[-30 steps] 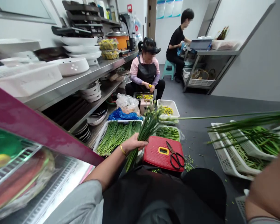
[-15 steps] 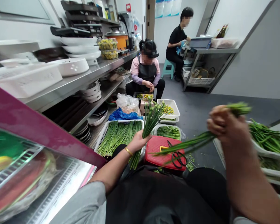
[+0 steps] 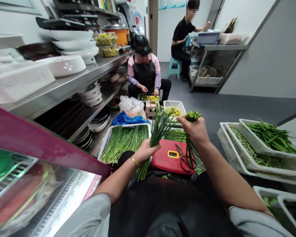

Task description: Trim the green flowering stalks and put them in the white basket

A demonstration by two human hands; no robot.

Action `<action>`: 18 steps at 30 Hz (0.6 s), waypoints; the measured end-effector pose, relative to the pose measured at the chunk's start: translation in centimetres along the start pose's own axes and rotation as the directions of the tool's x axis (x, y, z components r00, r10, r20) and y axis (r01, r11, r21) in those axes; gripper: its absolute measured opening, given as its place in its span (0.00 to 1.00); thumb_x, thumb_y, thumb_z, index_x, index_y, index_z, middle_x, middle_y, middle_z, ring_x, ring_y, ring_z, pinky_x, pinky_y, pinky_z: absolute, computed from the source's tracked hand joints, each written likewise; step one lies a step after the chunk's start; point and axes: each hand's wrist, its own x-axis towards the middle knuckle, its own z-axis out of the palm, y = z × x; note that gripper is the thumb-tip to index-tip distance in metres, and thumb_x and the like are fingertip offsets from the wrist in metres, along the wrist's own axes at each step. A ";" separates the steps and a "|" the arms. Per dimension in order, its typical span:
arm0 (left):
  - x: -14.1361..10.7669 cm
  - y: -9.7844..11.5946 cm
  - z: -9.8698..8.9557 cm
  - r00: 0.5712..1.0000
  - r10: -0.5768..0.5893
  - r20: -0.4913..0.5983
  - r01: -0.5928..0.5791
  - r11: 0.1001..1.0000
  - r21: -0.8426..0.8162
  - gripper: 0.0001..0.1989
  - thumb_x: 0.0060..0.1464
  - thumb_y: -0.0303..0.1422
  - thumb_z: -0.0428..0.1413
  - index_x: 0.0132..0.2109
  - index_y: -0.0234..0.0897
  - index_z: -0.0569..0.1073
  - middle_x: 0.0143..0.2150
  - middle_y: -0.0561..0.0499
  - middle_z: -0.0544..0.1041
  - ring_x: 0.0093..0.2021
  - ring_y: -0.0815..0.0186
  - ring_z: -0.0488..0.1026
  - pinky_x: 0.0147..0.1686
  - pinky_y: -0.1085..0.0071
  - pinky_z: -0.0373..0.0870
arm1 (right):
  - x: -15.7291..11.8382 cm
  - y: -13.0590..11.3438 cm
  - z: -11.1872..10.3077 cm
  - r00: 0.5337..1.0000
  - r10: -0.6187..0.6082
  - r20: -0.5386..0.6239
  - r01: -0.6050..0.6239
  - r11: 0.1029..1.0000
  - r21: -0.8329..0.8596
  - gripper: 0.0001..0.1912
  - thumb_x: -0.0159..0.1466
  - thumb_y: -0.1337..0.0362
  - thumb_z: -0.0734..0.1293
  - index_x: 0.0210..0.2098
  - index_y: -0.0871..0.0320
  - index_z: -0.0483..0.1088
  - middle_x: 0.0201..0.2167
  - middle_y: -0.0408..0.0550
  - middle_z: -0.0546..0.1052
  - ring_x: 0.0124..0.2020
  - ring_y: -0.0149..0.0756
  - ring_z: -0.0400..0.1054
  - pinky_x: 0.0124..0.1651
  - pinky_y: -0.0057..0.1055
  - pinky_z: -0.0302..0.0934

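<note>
My left hand (image 3: 147, 151) is wrapped round a bunch of flowering chives (image 3: 160, 130), buds up and slightly tilted right, cut ends low by my lap. My right hand (image 3: 196, 131) grips a smaller bunch of flowering chives (image 3: 192, 116) to its right; its bud ends stick out above the fist and the stems hang down. Below the hands sits a red box (image 3: 162, 159) with a yellow-framed opening in its lid. Black-handled scissors (image 3: 185, 161) lie on the lid, partly behind the hanging stems. A white basket (image 3: 108, 140) of long chive stems stands left.
White baskets (image 3: 224, 144) of green beans and peppers stand right. A steel shelf (image 3: 88, 74) with dishes runs along the left. A co-worker (image 3: 144, 70) sits ahead by yellow flowers; another person (image 3: 181, 36) sits at a steel table (image 3: 227, 47). A blue bag (image 3: 129, 119) lies behind the left basket.
My right hand has swung left and inward with its bunch, whose stems now hang down instead of trailing left. My left hand stays nearly in place. The co-worker's hands have moved apart.
</note>
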 end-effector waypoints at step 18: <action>0.2 0.9 0.1 0.969 -0.137 0.204 0.188 0.947 -0.261 0.28 0.44 0.53 0.60 0.37 0.29 0.72 0.14 0.62 0.59 0.14 0.77 0.54 0.16 0.76 0.50 | -2.0 -3.2 -1.7 0.984 -0.175 0.029 0.177 0.970 -0.163 0.13 0.52 0.56 0.72 0.27 0.62 0.77 0.13 0.38 0.60 0.16 0.25 0.55 0.19 0.25 0.51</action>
